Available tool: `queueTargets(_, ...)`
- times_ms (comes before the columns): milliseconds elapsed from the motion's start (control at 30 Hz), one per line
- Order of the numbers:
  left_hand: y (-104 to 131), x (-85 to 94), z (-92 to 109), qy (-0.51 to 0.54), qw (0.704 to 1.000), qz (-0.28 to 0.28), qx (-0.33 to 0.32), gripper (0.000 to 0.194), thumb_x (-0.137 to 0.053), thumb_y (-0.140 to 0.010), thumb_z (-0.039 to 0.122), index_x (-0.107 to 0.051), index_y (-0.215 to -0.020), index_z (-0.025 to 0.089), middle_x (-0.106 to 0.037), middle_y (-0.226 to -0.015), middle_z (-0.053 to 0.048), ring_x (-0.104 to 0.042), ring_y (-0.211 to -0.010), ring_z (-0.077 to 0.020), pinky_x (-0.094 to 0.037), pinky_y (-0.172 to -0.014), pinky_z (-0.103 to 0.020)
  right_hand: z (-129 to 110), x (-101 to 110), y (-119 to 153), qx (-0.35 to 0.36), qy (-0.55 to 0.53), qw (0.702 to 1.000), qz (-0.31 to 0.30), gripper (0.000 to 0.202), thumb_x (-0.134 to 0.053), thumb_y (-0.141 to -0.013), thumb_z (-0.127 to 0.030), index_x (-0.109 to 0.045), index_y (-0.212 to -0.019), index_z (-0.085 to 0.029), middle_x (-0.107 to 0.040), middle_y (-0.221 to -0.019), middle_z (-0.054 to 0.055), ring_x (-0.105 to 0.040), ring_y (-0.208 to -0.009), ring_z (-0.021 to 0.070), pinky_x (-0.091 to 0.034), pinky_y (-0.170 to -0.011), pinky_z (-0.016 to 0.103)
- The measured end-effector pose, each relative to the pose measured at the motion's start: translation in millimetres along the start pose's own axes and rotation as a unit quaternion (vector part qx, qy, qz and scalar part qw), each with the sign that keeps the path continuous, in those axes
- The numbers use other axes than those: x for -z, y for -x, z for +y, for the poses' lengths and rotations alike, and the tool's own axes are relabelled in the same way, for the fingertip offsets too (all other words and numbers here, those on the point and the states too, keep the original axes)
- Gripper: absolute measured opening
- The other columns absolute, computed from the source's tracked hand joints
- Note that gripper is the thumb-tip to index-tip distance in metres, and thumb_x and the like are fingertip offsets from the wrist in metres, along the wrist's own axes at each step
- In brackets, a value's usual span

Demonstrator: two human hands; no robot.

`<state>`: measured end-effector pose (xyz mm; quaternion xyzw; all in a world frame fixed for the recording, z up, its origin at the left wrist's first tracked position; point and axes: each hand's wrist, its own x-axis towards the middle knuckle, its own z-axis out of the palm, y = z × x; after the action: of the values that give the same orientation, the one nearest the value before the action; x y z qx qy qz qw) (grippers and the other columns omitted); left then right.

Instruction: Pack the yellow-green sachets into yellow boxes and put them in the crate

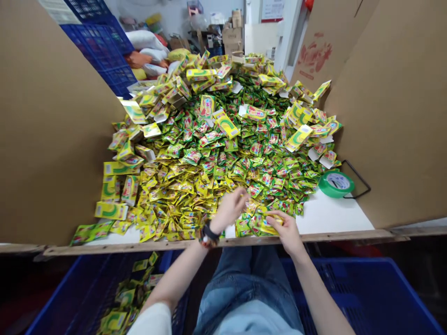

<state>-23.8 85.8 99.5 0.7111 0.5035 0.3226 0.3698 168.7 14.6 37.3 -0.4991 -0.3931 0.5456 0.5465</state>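
A large heap of small green sachets (256, 149) and yellow sachets (181, 186) covers the table. My right hand (288, 232) is closed on a yellow sachet (267, 224) near the table's front edge, thumb and fingers pinching its right side. Just to the left is my left hand (232, 209), over the front of the heap, with its fingers bent and smeared by motion; whether it holds anything cannot be made out. Several green sachets (242, 228) lie between the hands at the edge. Small yellow boxes (226, 123) are scattered on top of the heap.
Cardboard walls (394, 121) flank the table. A green tape roll (336, 184) lies at right beside a black wire handle (361, 179). Beneath the wooden edge (122, 249) stand a blue crate (370, 274) at right and one at left with packets inside.
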Motion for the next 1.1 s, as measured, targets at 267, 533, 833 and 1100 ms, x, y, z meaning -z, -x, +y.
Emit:
queueTargets(267,-200,92.7,49,-0.163,0.917,0.363,0.006,0.052,-0.066,-0.083,0.031,-0.044,-0.122,0.005,-0.051,-0.13,-0.026,-0.05,-0.124,-0.0335,-0.036,-0.105,-0.046,2,16,10,0.036,0.031,0.997,0.061,0.028,-0.079,-0.069,-0.043,-0.077,-0.087,-0.021,-0.074,-0.083,0.003,-0.066,-0.073,0.0184,-0.056,-0.065,0.03)
queueTargets(533,-218,67.5,31,-0.19,0.915,0.318,0.159,0.062,-0.077,-0.068,0.041,-0.049,-0.115,0.012,-0.06,-0.124,-0.019,-0.051,-0.123,-0.0348,-0.038,-0.102,-0.04,-12,19,9,0.068,0.037,0.993,0.087,0.027,-0.077,-0.071,-0.042,-0.078,-0.088,-0.022,-0.075,-0.085,0.003,-0.065,-0.073,0.0168,-0.055,-0.066,0.027)
queueTargets(833,-217,47.6,45,-0.118,0.933,0.33,0.084,0.033,-0.069,-0.071,0.023,-0.049,-0.097,0.018,-0.065,-0.099,-0.009,-0.059,-0.102,-0.0264,-0.04,-0.091,-0.037,-19,16,13,0.083,0.05,0.993,0.063,0.025,-0.076,-0.074,-0.041,-0.076,-0.091,-0.022,-0.074,-0.087,0.003,-0.065,-0.076,0.0171,-0.055,-0.069,0.029)
queueTargets(1100,-57,-26.2,11,-0.124,0.946,0.146,-0.26,0.023,-0.048,-0.074,0.009,-0.048,-0.096,0.019,-0.056,-0.095,-0.007,-0.055,-0.089,-0.0212,-0.044,-0.087,-0.039,-52,7,-2,0.176,-0.007,0.974,0.14,0.023,-0.072,-0.079,-0.041,-0.071,-0.093,-0.023,-0.066,-0.088,0.0,-0.061,-0.073,0.0124,-0.054,-0.069,0.026)
